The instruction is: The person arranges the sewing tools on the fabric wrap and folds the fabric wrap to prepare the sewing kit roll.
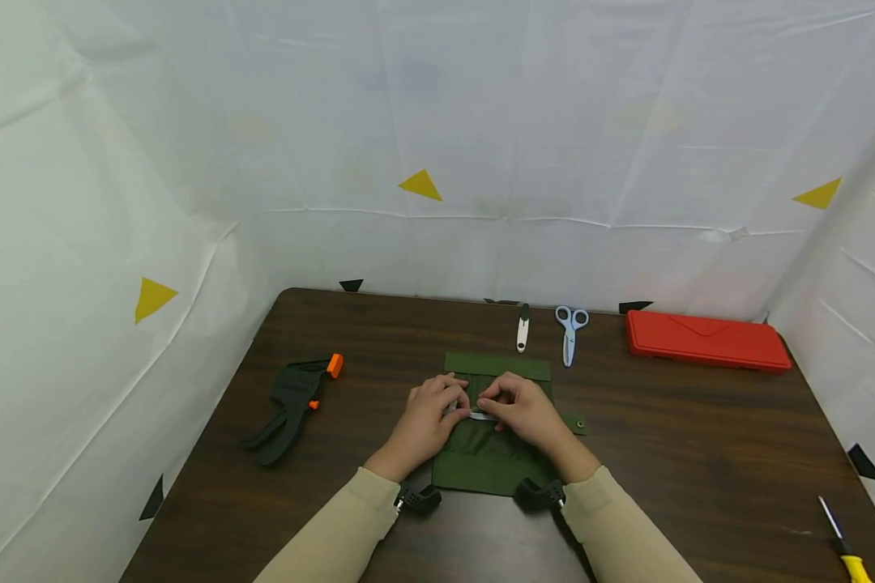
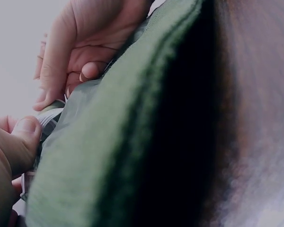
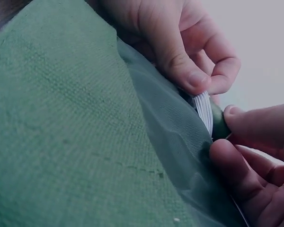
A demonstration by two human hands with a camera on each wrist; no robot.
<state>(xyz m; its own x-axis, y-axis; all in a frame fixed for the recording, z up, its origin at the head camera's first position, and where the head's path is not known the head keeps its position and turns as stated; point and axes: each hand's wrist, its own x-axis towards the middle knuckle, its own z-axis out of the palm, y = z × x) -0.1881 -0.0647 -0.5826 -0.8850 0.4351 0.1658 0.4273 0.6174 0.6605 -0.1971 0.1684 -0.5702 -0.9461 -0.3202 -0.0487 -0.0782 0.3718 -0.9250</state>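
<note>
A green fabric pouch (image 1: 492,474) lies unfolded on the dark wood table, with a snap strap (image 1: 574,423) out to its right. Both hands meet over its middle. A white ribbed band, seemingly elastic (image 3: 205,111), curves between them above the pouch's sheer inner layer (image 3: 168,123). My left hand (image 1: 426,413) pinches the band's end between thumb and fingers. Opposite it, my right hand (image 1: 521,413) pinches a small dark green piece (image 3: 219,120) at the band's other end. Whether that piece belongs to the pouch is hidden by the fingers.
Left of the pouch lies a black clamp (image 1: 292,409) with orange pads. Behind it are a white-and-black slim tool (image 1: 522,330) and light blue scissors (image 1: 569,334). A red case (image 1: 707,340) sits back right; a yellow-handled screwdriver (image 1: 851,563) lies front right.
</note>
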